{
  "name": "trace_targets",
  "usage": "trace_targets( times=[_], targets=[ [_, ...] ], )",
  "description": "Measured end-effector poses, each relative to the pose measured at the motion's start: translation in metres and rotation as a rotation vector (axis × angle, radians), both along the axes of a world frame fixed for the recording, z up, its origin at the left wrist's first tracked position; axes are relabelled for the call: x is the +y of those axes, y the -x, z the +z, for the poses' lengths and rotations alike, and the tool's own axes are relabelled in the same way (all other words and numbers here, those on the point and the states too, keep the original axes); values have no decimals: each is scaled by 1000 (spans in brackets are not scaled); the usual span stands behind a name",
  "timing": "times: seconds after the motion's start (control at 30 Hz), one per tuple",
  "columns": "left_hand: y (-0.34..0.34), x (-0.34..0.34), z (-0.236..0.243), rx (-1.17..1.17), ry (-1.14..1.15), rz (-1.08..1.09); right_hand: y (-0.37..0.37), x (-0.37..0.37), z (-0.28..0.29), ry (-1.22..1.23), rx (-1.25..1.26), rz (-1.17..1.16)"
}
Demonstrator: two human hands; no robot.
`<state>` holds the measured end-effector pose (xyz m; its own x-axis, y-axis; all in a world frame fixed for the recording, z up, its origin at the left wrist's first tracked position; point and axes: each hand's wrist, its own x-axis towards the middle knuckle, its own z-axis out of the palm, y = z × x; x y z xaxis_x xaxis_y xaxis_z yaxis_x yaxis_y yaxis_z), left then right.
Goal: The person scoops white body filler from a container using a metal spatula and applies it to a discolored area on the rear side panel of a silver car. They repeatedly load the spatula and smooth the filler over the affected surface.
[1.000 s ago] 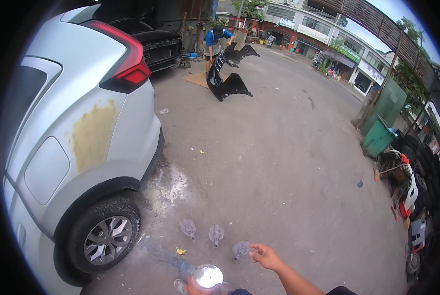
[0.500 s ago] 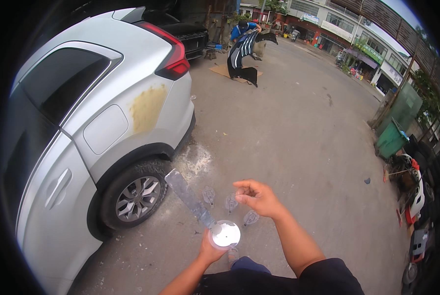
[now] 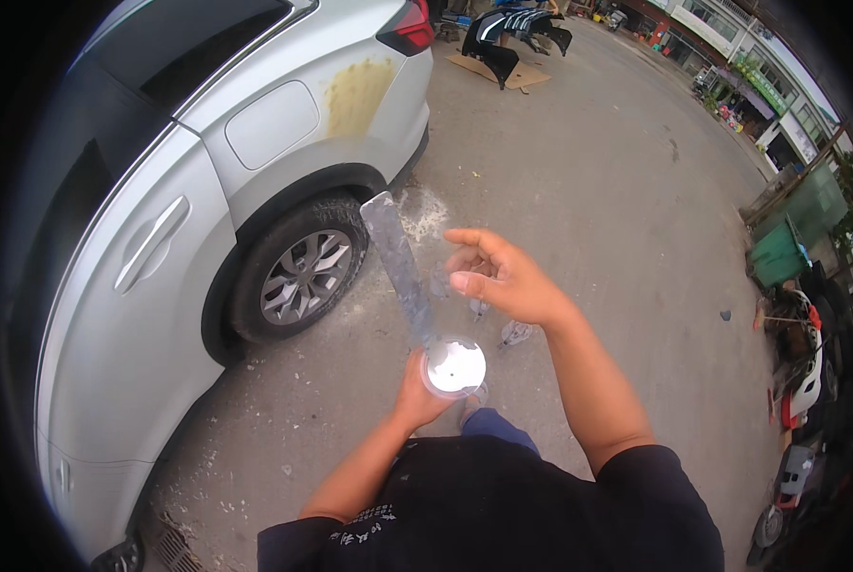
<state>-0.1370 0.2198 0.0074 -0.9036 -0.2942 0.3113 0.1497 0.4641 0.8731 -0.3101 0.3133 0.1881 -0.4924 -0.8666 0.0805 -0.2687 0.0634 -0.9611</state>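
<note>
My left hand (image 3: 424, 396) is closed around a clear plastic cup (image 3: 453, 367) with a white, shiny disc-like surface showing in its mouth. A long, flat grey stick (image 3: 398, 267), smeared and scraper-like, slants up from the cup's left edge. Whether it stands in the cup or is pinned by my fingers, I cannot tell. Ahead and to the right, my right hand (image 3: 503, 272) hovers with its thumb and forefinger apart and the other fingers bent; nothing shows in it. On the left, a silver car (image 3: 141, 372) bears a yellowish patch (image 3: 358, 95) on its rear panel above the wheel (image 3: 303, 276).
Small clear objects (image 3: 515, 333) lie on the concrete beyond my right hand. A black car part (image 3: 491, 59) rests on cardboard (image 3: 522, 78) farther off. At right stand a green bin (image 3: 777, 255) and a row of clutter. White powder (image 3: 422, 214) marks the ground near the tyre.
The view has tipped down, showing more of my shirt. Cup and stick stay in my left hand. My right hand's thumb and forefinger have parted. The person by the car part is mostly out of frame.
</note>
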Motion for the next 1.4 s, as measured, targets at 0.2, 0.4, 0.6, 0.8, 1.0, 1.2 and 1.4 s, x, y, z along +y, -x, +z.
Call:
trace_targets(
  times=[0.2,0.4,0.6,0.8,1.0,1.2,1.4],
  targets=[
    [-1,0,2,-12,-92,-20,-6,-15,13,92,-320,102],
    [-13,1,9,19,-162,65,17,3,5,345,-784,-21],
    [-14,0,14,48,-118,80,16,5,-1,416,-849,15],
    [-6,-4,8,-62,-1,41,-2,-5,10,59,-284,-23],
    [2,-4,10,-25,-75,-26,-14,-34,24,-71,-77,249],
    [-2,-9,6,-57,-150,-4,-18,-12,51,-275,93,203],
    [-8,-15,-2,-76,-166,98,-39,1,55,-170,335,62]
  ],
)
